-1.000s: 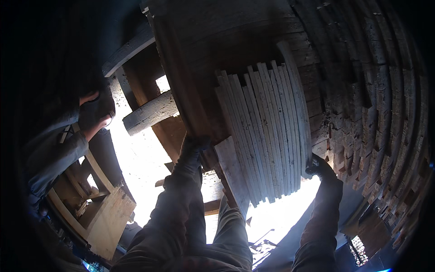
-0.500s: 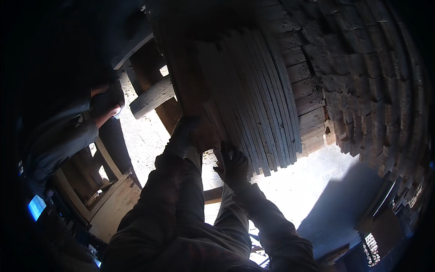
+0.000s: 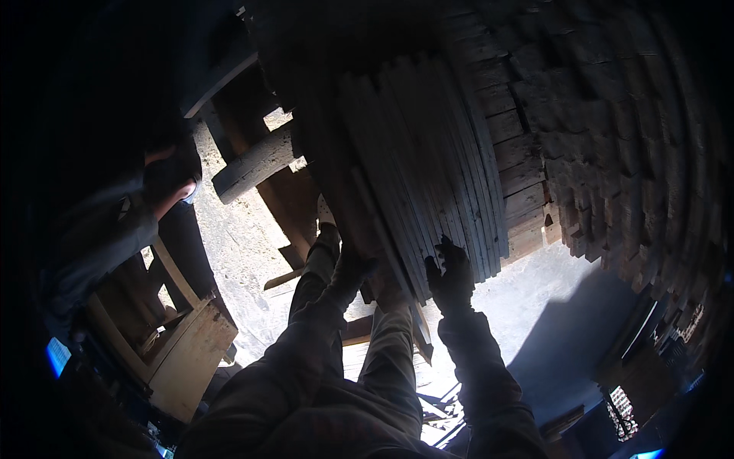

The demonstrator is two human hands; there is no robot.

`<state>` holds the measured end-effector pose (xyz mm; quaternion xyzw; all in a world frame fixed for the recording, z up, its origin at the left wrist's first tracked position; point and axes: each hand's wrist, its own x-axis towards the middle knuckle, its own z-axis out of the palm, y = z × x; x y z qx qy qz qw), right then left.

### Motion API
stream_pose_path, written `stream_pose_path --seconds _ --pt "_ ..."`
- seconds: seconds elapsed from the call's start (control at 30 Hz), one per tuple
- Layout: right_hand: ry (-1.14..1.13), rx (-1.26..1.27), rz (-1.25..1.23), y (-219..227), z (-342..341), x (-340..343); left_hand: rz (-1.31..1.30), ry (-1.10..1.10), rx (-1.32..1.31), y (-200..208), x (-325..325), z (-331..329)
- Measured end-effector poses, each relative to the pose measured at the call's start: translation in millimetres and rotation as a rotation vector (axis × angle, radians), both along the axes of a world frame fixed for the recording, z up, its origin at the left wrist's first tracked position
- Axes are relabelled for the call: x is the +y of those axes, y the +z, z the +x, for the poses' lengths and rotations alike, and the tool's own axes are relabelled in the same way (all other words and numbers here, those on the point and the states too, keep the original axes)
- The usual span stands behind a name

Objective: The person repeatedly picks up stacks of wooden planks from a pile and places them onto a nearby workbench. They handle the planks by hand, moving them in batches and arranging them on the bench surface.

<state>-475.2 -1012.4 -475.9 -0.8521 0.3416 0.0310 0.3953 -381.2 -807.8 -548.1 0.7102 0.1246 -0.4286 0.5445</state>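
A row of long, narrow wooden slats (image 3: 417, 168) lies side by side on the stack in front of me. My right hand (image 3: 451, 277) is at their near ends, fingers apart, with nothing seen in its grip. One slat (image 3: 391, 256) at the row's left side sticks out toward me past the others, its near end angled down beside my leg. My left hand (image 3: 355, 269) is in deep shadow left of that slat. Its fingers are hidden, so whether it touches or holds anything cannot be made out.
Tall stacks of boards (image 3: 612, 176) rise on the right. To the left are a thick round-edged beam (image 3: 256, 162), a wooden frame with a pale panel (image 3: 191, 356), and another person's grey-clothed limb (image 3: 122, 237). Sunlit ground (image 3: 237, 252) shows between.
My right hand has moved right and opened along the slat ends. My left hand has come nearer and to the right. One slat at the left now juts out toward me.
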Motion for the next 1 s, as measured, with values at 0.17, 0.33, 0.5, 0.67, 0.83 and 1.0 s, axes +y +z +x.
stream_pose_path --seconds 0.17,0.33,0.5,0.67,0.83,1.0 --pt "-0.279 0.150 0.210 0.5 -49.5 42.4 0.176 -0.441 -0.099 -14.8 6.5 -69.0" --pt "-1.459 0.258 0.642 -40.5 -186.2 91.7 0.179 -0.435 -0.071 -3.0 24.1 -81.0" --pt "-1.776 0.090 1.042 -83.1 -198.0 114.2 -0.044 -0.225 0.067 -0.3 -8.3 -47.0" --pt "-1.686 -0.119 1.234 -16.3 -112.9 93.9 -0.081 -0.097 0.014 -6.0 -5.9 -29.3" --pt "-1.379 0.251 0.974 -13.2 -154.5 61.8 0.114 -0.224 -0.281 -3.4 -30.1 -4.0" --pt "-0.995 0.093 0.449 9.8 -146.5 11.5 0.072 -0.159 -0.156 5.5 -37.0 46.2"
